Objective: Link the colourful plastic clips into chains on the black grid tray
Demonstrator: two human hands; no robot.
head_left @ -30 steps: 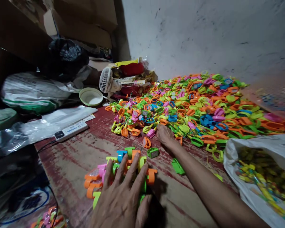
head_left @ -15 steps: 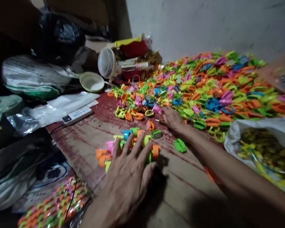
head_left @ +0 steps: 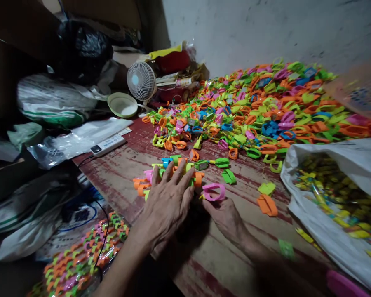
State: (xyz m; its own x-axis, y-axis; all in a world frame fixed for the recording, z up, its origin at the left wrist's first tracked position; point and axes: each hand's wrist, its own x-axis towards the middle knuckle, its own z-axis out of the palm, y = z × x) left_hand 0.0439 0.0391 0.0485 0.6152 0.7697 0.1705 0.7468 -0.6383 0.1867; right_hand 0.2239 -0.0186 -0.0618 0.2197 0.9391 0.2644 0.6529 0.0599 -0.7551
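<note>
My left hand lies with its fingers spread over a close cluster of coloured plastic toy watches, covering much of it. To its right, my right hand is closed on a pink toy watch, whose looped strap stands up above the fingers. Several green toy watches lie loose just beyond this hand. An orange toy watch rests farther right on the worn board.
A large heap of toy watches lies against the wall. At right stands a white sack holding small yellowish pieces. A fan, a bowl and a power strip are at back left. Bagged toy watches lie lower left.
My right hand has come back from the heap toward my left hand, now with the pink toy watch in it. My left hand stays on the cluster. The view has shifted slightly.
</note>
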